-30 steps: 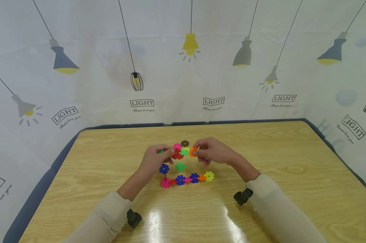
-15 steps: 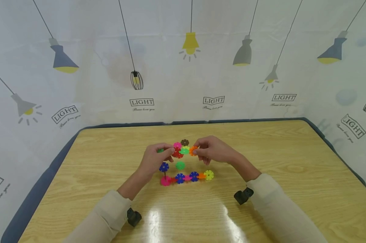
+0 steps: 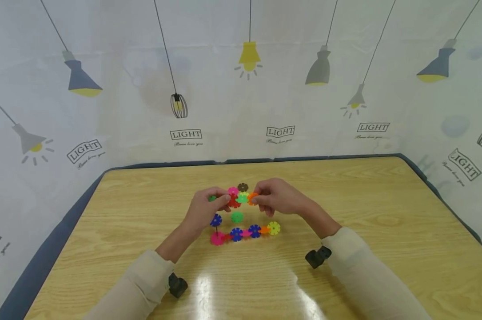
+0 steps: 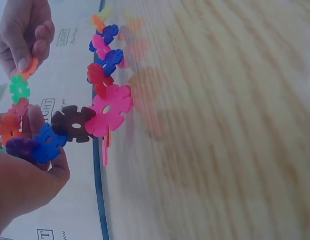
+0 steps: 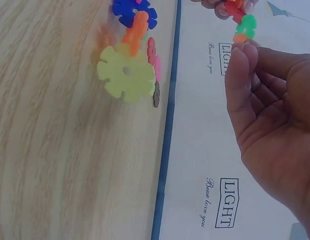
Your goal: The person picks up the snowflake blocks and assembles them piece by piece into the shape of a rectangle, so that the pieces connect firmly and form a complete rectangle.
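Note:
My left hand pinches a red notched plastic disc between thumb and fingers, above the table. A light green disc is joined to the held end. My right hand pinches an orange disc against the green one's free edge; how far they interlock is hidden. From the left hand, purple, blue and dark brown discs run down to a large pink disc. A row of red, blue, pink and orange discs continues along the table to a yellow disc.
On the wooden table lie a loose green disc, a pink disc and a brown disc. A white backdrop printed with lamps stands beyond the table's far edge.
The right hand and its orange disc have shifted very slightly left, toward the green disc. The left hand keeps its grip, and the row on the table stays put.

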A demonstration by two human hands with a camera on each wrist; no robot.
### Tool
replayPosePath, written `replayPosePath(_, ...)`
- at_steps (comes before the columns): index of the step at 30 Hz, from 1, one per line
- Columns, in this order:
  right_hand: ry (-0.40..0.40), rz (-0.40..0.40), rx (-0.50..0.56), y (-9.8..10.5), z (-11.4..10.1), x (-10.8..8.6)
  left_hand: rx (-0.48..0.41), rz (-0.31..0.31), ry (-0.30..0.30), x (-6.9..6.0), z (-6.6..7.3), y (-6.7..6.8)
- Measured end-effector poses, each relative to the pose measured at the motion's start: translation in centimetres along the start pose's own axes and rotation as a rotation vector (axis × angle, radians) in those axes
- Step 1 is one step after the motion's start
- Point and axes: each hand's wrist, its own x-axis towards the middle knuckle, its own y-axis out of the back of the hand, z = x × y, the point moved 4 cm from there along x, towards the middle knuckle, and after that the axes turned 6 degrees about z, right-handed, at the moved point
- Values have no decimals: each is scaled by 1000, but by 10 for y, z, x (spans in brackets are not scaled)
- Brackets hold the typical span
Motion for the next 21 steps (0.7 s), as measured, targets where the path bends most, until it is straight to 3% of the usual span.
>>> replayPosePath(12, 9, -24, -52, -3, -1, 1, 58, -46, -67, 0, -1, -4)
replayPosePath(21, -17, 12, 53, 3, 6, 5, -22, -16, 18, -1, -3, 1)
